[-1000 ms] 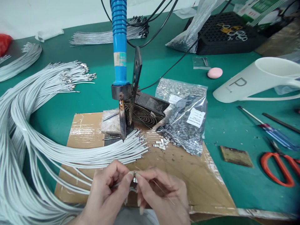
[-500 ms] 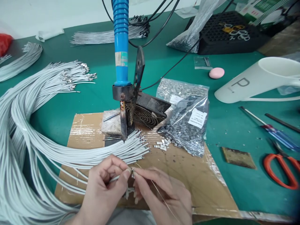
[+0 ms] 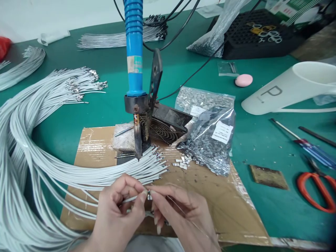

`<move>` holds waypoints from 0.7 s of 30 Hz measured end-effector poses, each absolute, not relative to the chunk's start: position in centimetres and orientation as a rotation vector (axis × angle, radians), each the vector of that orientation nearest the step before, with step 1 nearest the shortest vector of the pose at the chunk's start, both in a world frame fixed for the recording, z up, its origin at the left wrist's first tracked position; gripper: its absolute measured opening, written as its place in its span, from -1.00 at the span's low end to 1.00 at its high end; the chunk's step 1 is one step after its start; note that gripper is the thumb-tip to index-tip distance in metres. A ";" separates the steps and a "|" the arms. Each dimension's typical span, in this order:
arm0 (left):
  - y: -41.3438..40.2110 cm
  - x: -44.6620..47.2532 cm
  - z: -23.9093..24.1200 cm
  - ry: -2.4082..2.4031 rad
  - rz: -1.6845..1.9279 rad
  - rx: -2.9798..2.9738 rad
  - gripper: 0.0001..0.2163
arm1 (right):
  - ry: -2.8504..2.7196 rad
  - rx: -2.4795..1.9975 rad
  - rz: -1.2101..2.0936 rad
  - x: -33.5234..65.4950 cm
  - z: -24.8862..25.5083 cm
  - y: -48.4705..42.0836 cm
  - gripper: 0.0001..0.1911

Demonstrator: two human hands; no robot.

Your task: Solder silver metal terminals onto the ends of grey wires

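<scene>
My left hand (image 3: 118, 210) pinches the end of a thin white wire (image 3: 130, 199) between thumb and forefinger. My right hand (image 3: 181, 215) meets it fingertip to fingertip, pinching a tiny metal terminal (image 3: 149, 195) at the wire's tip, with a fine strand of solder wire (image 3: 183, 213) running back across its fingers. Both hands hover over the near edge of a taped cardboard sheet (image 3: 210, 196). Just beyond them lies a fan of white wires (image 3: 110, 175) with stripped ends, under the tip of an upright blue-handled soldering iron (image 3: 134, 70).
A small pile of loose terminals (image 3: 182, 161) and two bags of terminals (image 3: 210, 140) lie right of the iron, by a small black fan (image 3: 162, 126). Farther right are a white jug (image 3: 288, 89), a screwdriver (image 3: 301, 143), orange scissors (image 3: 315, 189) and a brown pad (image 3: 267, 176).
My hands have stayed together at the cardboard's near edge, with only small shifts of the fingers working the terminal against the wire end. Nothing else on the table has moved.
</scene>
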State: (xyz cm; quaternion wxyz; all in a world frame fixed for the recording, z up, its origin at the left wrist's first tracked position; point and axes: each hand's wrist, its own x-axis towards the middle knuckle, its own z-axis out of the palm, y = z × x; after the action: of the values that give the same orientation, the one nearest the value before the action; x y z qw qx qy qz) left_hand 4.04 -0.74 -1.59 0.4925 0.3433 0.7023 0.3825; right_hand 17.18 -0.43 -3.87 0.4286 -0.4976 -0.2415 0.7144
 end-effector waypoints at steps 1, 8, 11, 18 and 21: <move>-0.8 4.1 -1.7 1.713 0.922 0.835 -0.88 | -0.654 -1.250 1.741 17.2 -4.0 -0.5 -0.70; -0.3 3.7 -1.4 1.663 0.912 0.726 -0.85 | -0.770 -1.299 1.565 17.4 -4.6 -0.8 -0.82; -0.1 3.5 -1.2 1.634 0.944 0.668 -0.84 | -0.760 -1.281 1.530 17.7 -4.8 -0.6 -0.88; 0.1 3.3 -1.2 1.579 0.992 0.630 -0.82 | -0.907 -1.235 1.437 17.9 -5.2 -0.6 -0.84; 0.2 3.3 -1.2 1.554 1.008 0.615 -0.82 | -0.993 -1.203 1.411 17.9 -5.4 -0.7 -0.81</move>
State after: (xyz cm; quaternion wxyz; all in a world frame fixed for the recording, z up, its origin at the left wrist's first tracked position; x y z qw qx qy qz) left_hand 3.31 0.15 -1.24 0.5606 0.2608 0.6595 0.4275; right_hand 17.90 -0.74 -5.43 0.4963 -0.4965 -0.4099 0.5824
